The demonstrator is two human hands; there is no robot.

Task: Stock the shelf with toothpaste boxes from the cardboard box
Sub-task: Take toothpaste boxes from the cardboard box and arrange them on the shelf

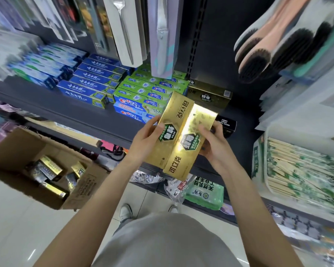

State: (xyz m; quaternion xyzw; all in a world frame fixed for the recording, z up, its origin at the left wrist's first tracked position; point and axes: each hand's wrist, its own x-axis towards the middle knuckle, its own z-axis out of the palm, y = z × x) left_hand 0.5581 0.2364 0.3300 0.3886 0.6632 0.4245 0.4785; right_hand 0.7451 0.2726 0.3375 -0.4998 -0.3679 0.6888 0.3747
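I hold two gold toothpaste boxes side by side over the front edge of the dark shelf (69, 114). My left hand (145, 140) grips the left gold box (174, 120). My right hand (213, 145) grips the right gold box (197, 128) with the thumb on its top face. More gold boxes (208, 95) lie on the shelf just beyond, and a dark box (227, 125) lies by my right hand. The open cardboard box (17, 151) stands on the floor at lower left with several gold boxes (50, 166) inside.
Blue toothpaste boxes (91, 83) and green toothpaste boxes (143, 91) fill the shelf to the left. Packaged cutlery (127, 29) and brushes (274, 47) hang above. A chopstick pack (297, 170) sits on the right; a green packet (204, 191) lies on a lower shelf.
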